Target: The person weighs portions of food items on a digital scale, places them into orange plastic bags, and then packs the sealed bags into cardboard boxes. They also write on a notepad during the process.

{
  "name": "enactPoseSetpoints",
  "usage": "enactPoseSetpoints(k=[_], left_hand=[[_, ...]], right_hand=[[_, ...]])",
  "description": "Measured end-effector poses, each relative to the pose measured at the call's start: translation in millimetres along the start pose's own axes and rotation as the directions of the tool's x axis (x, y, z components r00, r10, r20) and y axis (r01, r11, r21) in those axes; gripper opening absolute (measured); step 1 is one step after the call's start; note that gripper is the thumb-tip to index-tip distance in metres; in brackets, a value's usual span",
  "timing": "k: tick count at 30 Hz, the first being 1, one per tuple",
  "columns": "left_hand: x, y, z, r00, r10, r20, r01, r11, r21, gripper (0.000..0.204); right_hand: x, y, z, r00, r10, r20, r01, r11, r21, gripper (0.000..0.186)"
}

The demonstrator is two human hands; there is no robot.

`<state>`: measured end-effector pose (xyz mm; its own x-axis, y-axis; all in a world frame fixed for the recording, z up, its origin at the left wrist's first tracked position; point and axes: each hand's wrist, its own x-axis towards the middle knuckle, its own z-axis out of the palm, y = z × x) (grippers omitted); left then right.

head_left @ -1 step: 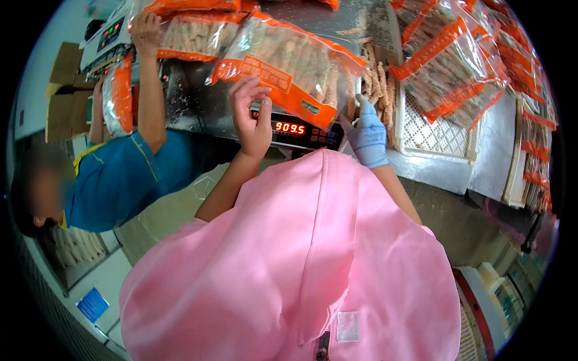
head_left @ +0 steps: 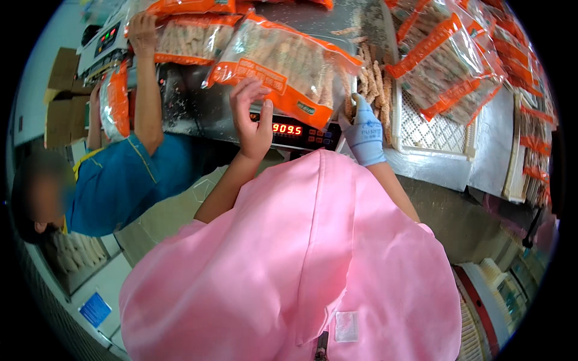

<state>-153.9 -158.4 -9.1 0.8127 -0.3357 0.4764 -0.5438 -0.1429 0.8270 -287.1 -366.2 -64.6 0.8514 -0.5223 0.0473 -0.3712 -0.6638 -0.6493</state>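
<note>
A clear bag with orange bands, filled with crumb-coated sticks, lies slanting over the digital scale, whose red display is lit. My bare left hand is open at the bag's lower left edge, fingers slightly bent and thumb apart. At the bag's right end is my right hand in a pale blue glove, thumb raised and fingers closed beside a coated stick. What it grips is partly hidden. More loose coated sticks lie just beyond the glove.
On the right, filled bags are piled over a white perforated basket; further bags stand beyond. To the left, a person in blue has one hand by another bag, near a second scale. Cardboard boxes stand behind.
The view has shifted very slightly. Both my hands, the bag and the scale otherwise stay as they were.
</note>
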Motion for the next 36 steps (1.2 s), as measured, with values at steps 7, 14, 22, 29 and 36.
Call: enactPoseSetpoints(k=[7, 14, 22, 29, 36], left_hand=[[-2, 20, 15, 0.966, 0.165, 0.201, -0.201, 0.964, 0.174, 0.035], [4, 15, 13, 0.971, 0.14, 0.195, -0.17, 0.974, 0.149, 0.035], [32, 23, 12, 0.947, 0.228, 0.225, -0.272, 0.943, 0.193, 0.037], [137, 21, 79, 0.788, 0.243, 0.566, -0.379, 0.915, 0.135, 0.062], [184, -8, 161, 0.125, -0.252, 0.959, -0.331, 0.901, 0.28, 0.066]], right_hand=[[18, -18, -4, 0.981, -0.118, 0.154, 0.161, 0.937, -0.308, 0.034], [48, -33, -22, 0.785, -0.137, 0.604, 0.486, 0.741, -0.463, 0.031], [46, 18, -77, 0.953, -0.101, 0.286, 0.168, 0.96, -0.223, 0.04], [4, 64, -55, 0.954, -0.185, -0.237, 0.178, 0.983, -0.052, 0.05], [5, -14, -31, 0.95, 0.188, 0.251, -0.313, 0.537, 0.784, 0.046]])
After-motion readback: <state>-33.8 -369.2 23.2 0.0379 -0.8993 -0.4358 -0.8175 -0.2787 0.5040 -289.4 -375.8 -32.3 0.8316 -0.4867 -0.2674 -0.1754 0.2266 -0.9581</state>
